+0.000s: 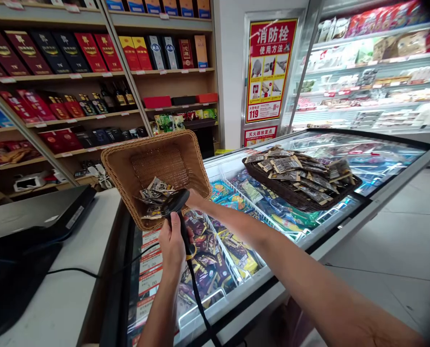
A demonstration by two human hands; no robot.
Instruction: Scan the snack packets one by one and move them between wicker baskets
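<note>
My left hand (172, 243) is wrapped around the handle of a black barcode scanner (176, 201). Its head points away from me, toward the inside of a tan wicker basket (157, 161). Several small packaged snack packets (153, 193) lie in the bottom of that basket, which is tilted toward me. My right arm reaches across from the right, and my right hand (196, 198) is at the basket's right side, just behind the scanner head. The scanner hides its fingers, so what they hold or touch cannot be seen.
A glass-topped freezer (215, 308) with bagged frozen goods runs below my arms. On it sits a dark woven tray (273, 183) heaped with packets. At left are a white counter (73, 270) and a black device (30, 226). The scanner cable (196, 294) hangs down. Shelves and a lit refrigerated display stand behind.
</note>
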